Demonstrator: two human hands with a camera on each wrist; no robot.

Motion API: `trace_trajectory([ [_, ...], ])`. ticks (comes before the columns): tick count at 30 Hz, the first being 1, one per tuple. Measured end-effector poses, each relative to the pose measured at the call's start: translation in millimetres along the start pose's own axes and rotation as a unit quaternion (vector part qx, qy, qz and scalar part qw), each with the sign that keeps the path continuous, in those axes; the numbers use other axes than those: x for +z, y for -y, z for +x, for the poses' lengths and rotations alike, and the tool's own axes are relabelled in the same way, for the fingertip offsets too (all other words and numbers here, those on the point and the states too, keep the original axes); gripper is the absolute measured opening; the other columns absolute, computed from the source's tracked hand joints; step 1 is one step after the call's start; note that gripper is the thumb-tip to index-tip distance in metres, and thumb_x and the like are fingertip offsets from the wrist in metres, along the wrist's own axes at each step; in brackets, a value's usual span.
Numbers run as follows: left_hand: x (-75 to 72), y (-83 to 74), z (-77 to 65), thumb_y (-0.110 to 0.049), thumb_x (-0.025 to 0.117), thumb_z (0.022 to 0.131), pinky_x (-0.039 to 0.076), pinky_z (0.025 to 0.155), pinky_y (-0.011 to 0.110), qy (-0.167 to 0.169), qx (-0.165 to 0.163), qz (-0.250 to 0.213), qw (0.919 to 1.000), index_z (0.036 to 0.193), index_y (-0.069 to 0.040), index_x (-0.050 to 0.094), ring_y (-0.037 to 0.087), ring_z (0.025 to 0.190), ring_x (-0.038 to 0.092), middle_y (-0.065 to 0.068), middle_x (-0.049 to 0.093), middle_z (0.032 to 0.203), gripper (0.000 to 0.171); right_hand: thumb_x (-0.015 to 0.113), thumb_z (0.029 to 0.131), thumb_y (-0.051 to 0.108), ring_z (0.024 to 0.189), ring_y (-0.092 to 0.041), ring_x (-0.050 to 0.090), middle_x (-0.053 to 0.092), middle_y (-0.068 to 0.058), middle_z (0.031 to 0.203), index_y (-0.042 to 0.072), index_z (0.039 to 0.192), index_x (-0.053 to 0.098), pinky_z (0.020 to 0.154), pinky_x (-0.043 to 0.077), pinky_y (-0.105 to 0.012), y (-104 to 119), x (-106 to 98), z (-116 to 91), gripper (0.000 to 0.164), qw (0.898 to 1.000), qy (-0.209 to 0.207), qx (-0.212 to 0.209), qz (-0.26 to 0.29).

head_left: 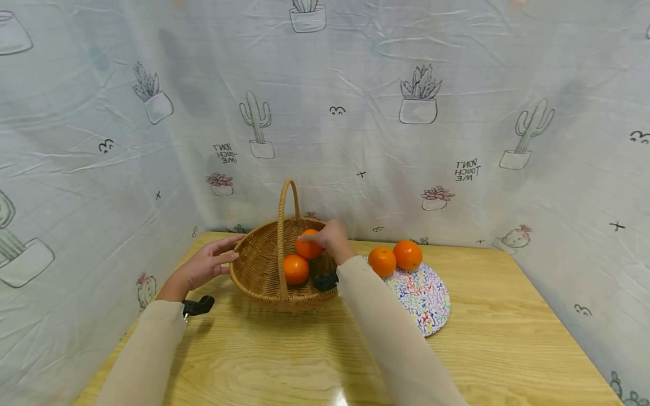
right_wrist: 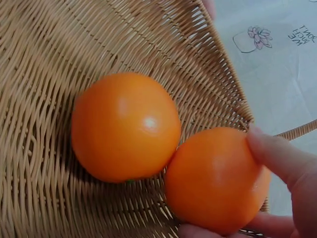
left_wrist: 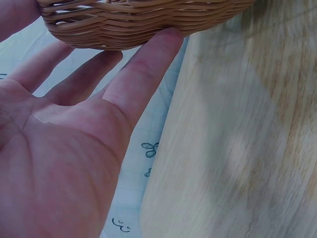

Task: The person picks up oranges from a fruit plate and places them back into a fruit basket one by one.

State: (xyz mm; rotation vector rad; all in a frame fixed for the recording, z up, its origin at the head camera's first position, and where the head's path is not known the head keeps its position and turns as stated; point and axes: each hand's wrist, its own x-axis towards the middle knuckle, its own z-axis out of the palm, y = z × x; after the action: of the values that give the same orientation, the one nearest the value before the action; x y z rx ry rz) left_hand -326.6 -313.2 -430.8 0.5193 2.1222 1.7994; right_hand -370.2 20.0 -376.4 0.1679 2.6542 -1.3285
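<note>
A wicker basket [head_left: 259,287] with an arched handle stands on the table. My left hand [head_left: 210,262] touches its left side with fingers spread and fairly straight; in the left wrist view, fingertips [left_wrist: 171,37] meet the woven wall. Inside the basket, my right hand [head_left: 332,239] holds an orange [head_left: 308,246], thumb on one side and fingers beneath it in the right wrist view. A second orange [right_wrist: 126,128] lies in the basket against the held one. Part of the basket's right side is hidden by my right hand and sleeve.
Right of the basket, two more oranges [head_left: 395,257] sit at the back of a round, colourfully speckled mat [head_left: 424,299], partly hidden by my right sleeve. The wooden table [head_left: 274,361] ends at a patterned cloth backdrop [head_left: 355,141] behind and on both sides.
</note>
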Motion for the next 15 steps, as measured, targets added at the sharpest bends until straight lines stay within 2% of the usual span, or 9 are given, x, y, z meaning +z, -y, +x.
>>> trace_trajectory([
  [3, 0.6, 0.1, 0.3, -0.015, 0.054, 0.108, 0.061, 0.092, 0.034, 0.000, -0.003, -0.002, 1.0000, 0.165, -0.005, 0.018, 0.007, 0.126, 0.061, 0.025, 0.016, 0.168, 0.068, 0.093, 0.077, 0.032, 0.095, -0.036, 0.073, 0.056, -0.022, 0.134, -0.012, 0.136, 0.050, 0.074, 0.064, -0.040, 0, 2, 0, 0.085, 0.999, 0.014, 0.029, 0.031],
  [7, 1.3, -0.6, -0.3, -0.014, 0.053, 0.108, 0.060, 0.092, 0.034, 0.000, -0.004, -0.005, 1.0000, 0.164, -0.004, 0.018, 0.007, 0.126, 0.060, 0.026, 0.016, 0.168, 0.068, 0.089, 0.082, 0.028, 0.103, -0.042, 0.072, 0.052, -0.024, 0.142, -0.011, 0.143, 0.043, 0.090, 0.061, -0.046, -1, 1, -3, 0.085, 0.996, 0.037, 0.041, 0.065],
  [9, 1.3, -1.2, -0.8, -0.014, 0.053, 0.108, 0.060, 0.092, 0.033, 0.000, -0.005, -0.005, 1.0000, 0.164, -0.004, 0.017, 0.006, 0.126, 0.060, 0.025, 0.015, 0.168, 0.067, 0.088, 0.083, 0.030, 0.102, -0.040, 0.073, 0.059, -0.021, 0.129, -0.010, 0.136, 0.050, 0.092, 0.060, -0.048, -1, 0, -5, 0.076, 0.997, 0.045, 0.032, 0.062],
  [11, 1.6, -1.2, -0.6, -0.014, 0.052, 0.108, 0.060, 0.092, 0.033, 0.000, -0.007, -0.006, 1.0000, 0.164, -0.004, 0.017, 0.005, 0.125, 0.060, 0.025, 0.015, 0.168, 0.067, 0.088, 0.083, 0.033, 0.091, -0.037, 0.074, 0.065, -0.014, 0.105, -0.007, 0.118, 0.059, 0.091, 0.061, -0.046, -2, -3, -7, 0.061, 0.997, 0.055, 0.016, 0.055],
  [13, 1.6, -1.4, -0.3, -0.014, 0.052, 0.108, 0.060, 0.092, 0.033, 0.000, -0.007, -0.008, 0.9999, 0.165, -0.004, 0.017, 0.005, 0.125, 0.061, 0.025, 0.014, 0.168, 0.067, 0.087, 0.083, 0.036, 0.072, -0.028, 0.069, 0.060, -0.004, 0.080, 0.000, 0.097, 0.062, 0.081, 0.061, -0.043, -3, -8, -11, 0.046, 0.997, 0.065, -0.004, 0.048],
  [14, 1.5, -1.6, -0.1, -0.014, 0.052, 0.108, 0.060, 0.092, 0.033, 0.001, -0.007, -0.009, 0.9999, 0.165, -0.004, 0.017, 0.005, 0.125, 0.061, 0.026, 0.014, 0.168, 0.067, 0.086, 0.084, 0.037, 0.063, -0.022, 0.063, 0.053, 0.000, 0.070, 0.004, 0.087, 0.060, 0.074, 0.058, -0.039, -3, -11, -13, 0.043, 0.996, 0.071, -0.015, 0.045],
  [15, 1.3, -1.7, 0.1, -0.015, 0.052, 0.109, 0.060, 0.092, 0.033, 0.001, -0.007, -0.009, 0.9999, 0.165, -0.004, 0.017, 0.005, 0.125, 0.061, 0.026, 0.014, 0.168, 0.067, 0.086, 0.085, 0.038, 0.058, -0.018, 0.057, 0.048, 0.003, 0.063, 0.006, 0.084, 0.059, 0.070, 0.054, -0.038, -3, -15, -15, 0.042, 0.995, 0.078, -0.025, 0.048],
])
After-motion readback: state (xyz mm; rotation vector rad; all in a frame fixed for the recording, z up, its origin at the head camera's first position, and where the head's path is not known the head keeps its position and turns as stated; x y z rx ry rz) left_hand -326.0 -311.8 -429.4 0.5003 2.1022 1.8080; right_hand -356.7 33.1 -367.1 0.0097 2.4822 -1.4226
